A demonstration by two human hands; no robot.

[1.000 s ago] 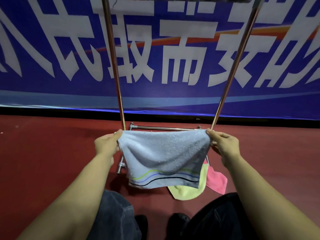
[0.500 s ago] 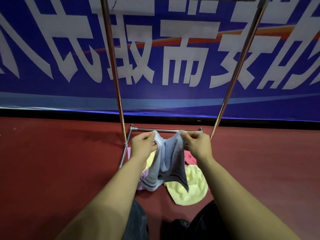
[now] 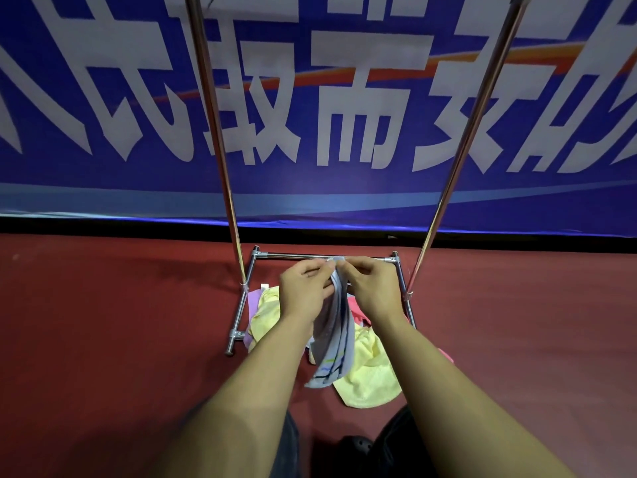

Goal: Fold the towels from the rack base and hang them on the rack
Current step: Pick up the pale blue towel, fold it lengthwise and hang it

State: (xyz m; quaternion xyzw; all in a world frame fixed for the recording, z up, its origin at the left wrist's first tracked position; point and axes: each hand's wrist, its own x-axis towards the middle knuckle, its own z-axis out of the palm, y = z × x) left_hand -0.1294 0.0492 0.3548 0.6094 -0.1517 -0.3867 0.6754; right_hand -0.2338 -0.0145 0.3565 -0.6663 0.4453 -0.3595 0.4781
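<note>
Grey towel (image 3: 336, 326) is folded in half and hangs with its long axis vertical, at centre frame; striped hem at the bottom, over the yellow towel (image 3: 368, 374). Both top corners meet between the hands, just in front of the base's rear bar (image 3: 296, 256).

Left hand (image 3: 305, 291): fingers curled, pinching the top edge from frame left. Right hand (image 3: 374, 288): fingers curled, pinching the same edge from frame right. The hands nearly touch, and neither is nearer the towel.

Rack posts (image 3: 213, 125) rise to either side toward the top of frame; the hanging bar is out of view above. Judgement: the fold is closed, and the towel must go up to hang. More towels, yellow and pink (image 3: 355, 303), lie on the base.
</note>
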